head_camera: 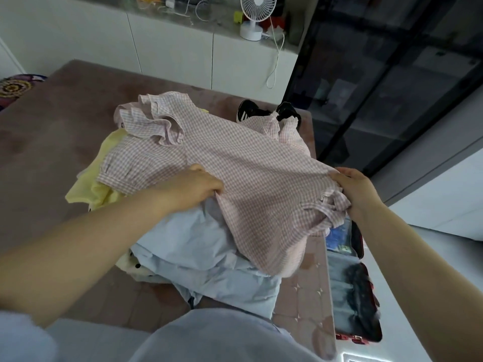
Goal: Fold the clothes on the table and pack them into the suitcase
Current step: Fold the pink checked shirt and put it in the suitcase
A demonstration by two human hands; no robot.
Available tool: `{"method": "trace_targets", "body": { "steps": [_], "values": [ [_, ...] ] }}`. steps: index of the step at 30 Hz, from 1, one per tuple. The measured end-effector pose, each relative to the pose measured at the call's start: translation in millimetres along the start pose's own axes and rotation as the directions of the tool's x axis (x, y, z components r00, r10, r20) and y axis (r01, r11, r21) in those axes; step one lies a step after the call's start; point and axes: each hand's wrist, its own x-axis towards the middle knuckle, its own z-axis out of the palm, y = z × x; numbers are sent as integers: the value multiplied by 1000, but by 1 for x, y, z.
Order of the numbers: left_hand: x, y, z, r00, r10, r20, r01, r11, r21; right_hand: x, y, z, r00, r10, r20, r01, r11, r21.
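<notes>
Both left hand (193, 188) and right hand (358, 192) grip the checked dress (248, 173) covering other clothes (188, 239).

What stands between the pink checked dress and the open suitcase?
Nothing visible. The left hand and right hand grip the pink checked dress over the clothes pile; the suitcase lies open beside the right edge of the table.

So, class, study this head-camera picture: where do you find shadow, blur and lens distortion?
Head view: a soft shadow band crosses the pink checked dress between the left hand and right hand; the suitcase beside the table is smeared with blur; the wide lens tilts the white cabinets and dark glass panels.
</notes>
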Motion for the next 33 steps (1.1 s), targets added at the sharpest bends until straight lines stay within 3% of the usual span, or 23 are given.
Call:
{"method": "trace_targets", "body": {
  "steps": [3,7,11,14,16,17,19,21,23,25,28,31,33],
  "values": [
    [-4,-5,-37,974,-163,155,217,863,-456,2,-2,-12,998,-64,4,63,988,-140],
    [-22,-35,-98,962,-185,201,272,683,-677,-6,6,-13,997,-74,27,79,930,-360],
    [-38,-63,-121,914,-225,337,383,752,-537,-15,40,1,992,-54,113,96,905,-415],
    [-46,-74,-106,804,-321,500,431,895,-117,-17,68,1,981,-43,187,136,844,-518],
    [-50,-69,-97,791,-412,452,426,902,76,-21,80,-3,968,-11,251,172,756,-632],
    [-52,-68,-92,840,-439,320,426,898,113,-24,84,-5,966,-13,259,184,738,-650],
    [-57,-65,-86,921,-391,8,389,918,78,-36,91,-9,975,-73,209,192,751,-632],
    [-63,-53,-79,940,-301,-163,311,950,37,-56,98,-8,936,-280,214,351,692,-631],
    [-68,-33,-69,964,-213,-160,219,976,19,-77,107,-1,807,-484,339,573,500,-649],
    [-71,-11,-59,987,-123,-101,120,992,-34,-87,124,9,709,-515,481,667,272,-693],
    [-72,17,-43,999,-12,-53,9,999,-49,-86,141,24,695,-447,563,655,72,-752],
    [-68,46,-28,993,101,-62,-105,993,-50,-80,136,29,641,-533,552,694,97,-713],
    [-62,63,-19,985,166,-54,-169,985,-47,-82,122,27,626,-556,547,742,209,-637]
  ]
}}
